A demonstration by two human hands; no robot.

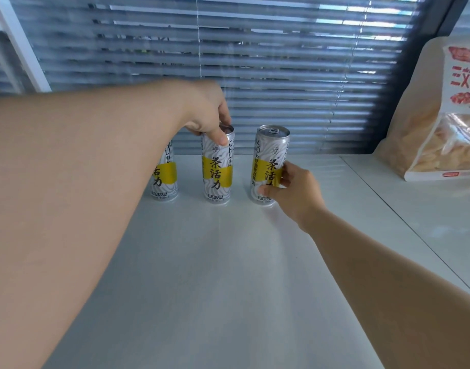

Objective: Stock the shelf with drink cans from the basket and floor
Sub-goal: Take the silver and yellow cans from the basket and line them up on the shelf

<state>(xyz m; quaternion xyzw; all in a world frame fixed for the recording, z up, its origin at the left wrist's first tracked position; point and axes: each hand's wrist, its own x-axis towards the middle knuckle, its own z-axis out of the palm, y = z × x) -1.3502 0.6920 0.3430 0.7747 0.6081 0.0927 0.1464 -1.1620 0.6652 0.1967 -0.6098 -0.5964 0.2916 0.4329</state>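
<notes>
Three tall silver cans with yellow bands stand upright in a row at the back of the white shelf (202, 262). My left hand (207, 113) grips the top of the middle can (217, 169) from above. My left forearm hides most of the left can (166, 179). My right hand (295, 193) is closed around the lower part of the right can (268, 161), which rests on the shelf. No basket or floor is in view.
Grey window blinds (255, 62) hang right behind the cans. A large bag of snacks (436, 123) leans at the right on the neighbouring shelf panel. A white frame post (18, 41) rises at the upper left.
</notes>
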